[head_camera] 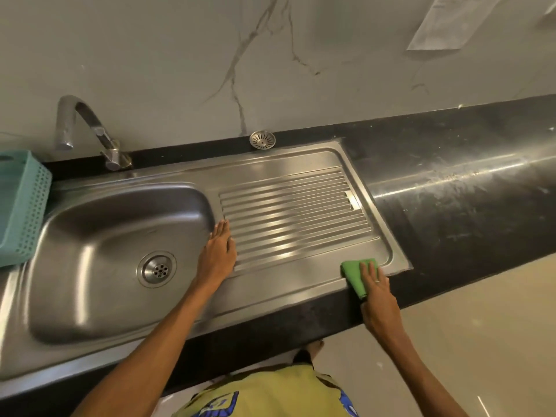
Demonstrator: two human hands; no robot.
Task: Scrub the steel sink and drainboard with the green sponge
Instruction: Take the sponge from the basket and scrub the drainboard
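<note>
Right now our right hand (377, 291) fingers are lying straight, together, pressing the sponge (356, 275) onto the drainboard (294, 212) near corner. Left hand (218, 251) is bracing flat, fingers together, beside the sink (99, 233). We're advising strokes along the ribs, steady pressure.

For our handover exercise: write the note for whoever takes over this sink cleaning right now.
Left hand: flat, fingers straight, resting on the drainboard beside the sink bowl.
Right hand: pressing the green sponge flat onto the drainboard's near right corner.
Done: cannot tell from the picture which areas have been scrubbed.
Left: the ribbed drainboard, then the bowl around the drain.
</note>
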